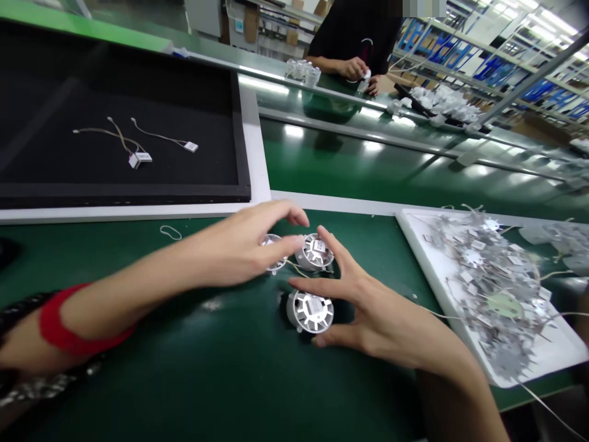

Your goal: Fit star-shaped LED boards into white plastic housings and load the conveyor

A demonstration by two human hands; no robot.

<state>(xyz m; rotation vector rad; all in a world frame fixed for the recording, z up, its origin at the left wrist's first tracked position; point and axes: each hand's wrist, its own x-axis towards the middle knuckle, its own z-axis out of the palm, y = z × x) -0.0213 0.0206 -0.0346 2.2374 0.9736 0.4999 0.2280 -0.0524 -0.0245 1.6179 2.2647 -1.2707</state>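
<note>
Three round white housings with silvery finned discs inside stand close together on the green table. My left hand (257, 245) reaches over the left housing (275, 253) and partly covers it; its thumb tip is at the rim of the back housing (316, 250), thumb and fingers apart. My right hand (354, 288) is spread at the right of the front housing (313, 311), index finger above it and thumb by its lower edge. Whether the fingertips touch it cannot be made out. A thin yellowish wire (298, 270) runs between the housings.
A white tray (416, 245) heaped with silvery finned parts and wires lies at the right. At the back left, a black-lined tray (184, 178) holds several small wired connectors. A rubber band (170, 232) lies before it. Across the line, another person's hands (356, 69) hold a white part.
</note>
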